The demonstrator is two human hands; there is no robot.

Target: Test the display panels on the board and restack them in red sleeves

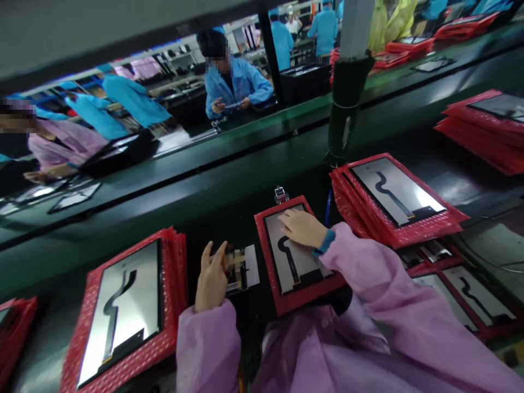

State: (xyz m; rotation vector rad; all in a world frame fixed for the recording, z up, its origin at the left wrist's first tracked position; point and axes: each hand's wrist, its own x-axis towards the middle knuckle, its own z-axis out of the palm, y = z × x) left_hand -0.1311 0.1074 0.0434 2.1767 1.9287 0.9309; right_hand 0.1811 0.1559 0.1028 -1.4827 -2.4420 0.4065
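My right hand [305, 228] rests with its fingers laid on the upper part of a grey display panel [305, 259]. A black bent ribbon cable runs down the panel's back, and a red pad [313, 292] lies under it. My left hand [212, 277] hovers with fingers apart at the left edge of a small test circuit board [237, 268] with a white label; whether it touches the board I cannot tell. Just beyond the red pad is a metal clasp [280, 194].
Stacks of red bubble bags topped with display panels stand at left [167, 322] and right [347, 207]. More red bags [483, 131] lie at far right. A wrapped post [346, 117] rises behind the bench. Across the line, a person in blue [239, 82] holds a flat piece.
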